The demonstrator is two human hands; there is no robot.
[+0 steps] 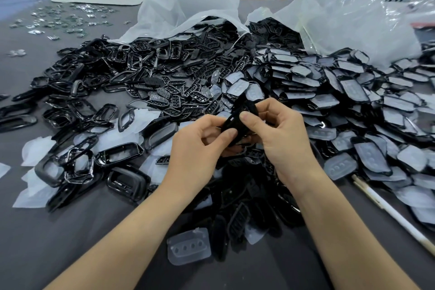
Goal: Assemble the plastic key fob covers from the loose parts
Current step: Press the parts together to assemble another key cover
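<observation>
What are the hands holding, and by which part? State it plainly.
Both hands hold one black key fob cover part above the pile. The left hand pinches its near lower end, and the right hand presses a thumb on its upper middle, fingers behind.

Frames (77, 110) lie left, stacked pads (348, 101) right, bags (188, 9) behind.

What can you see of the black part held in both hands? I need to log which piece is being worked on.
The black part is a dark, glossy plastic piece, long and slim, with open slots in it like a frame. It is tilted, far end up toward the right, held above the pile. The left hand pinches its near end; the right hand has its thumb on the middle. Fingers hide much of it.
</observation>
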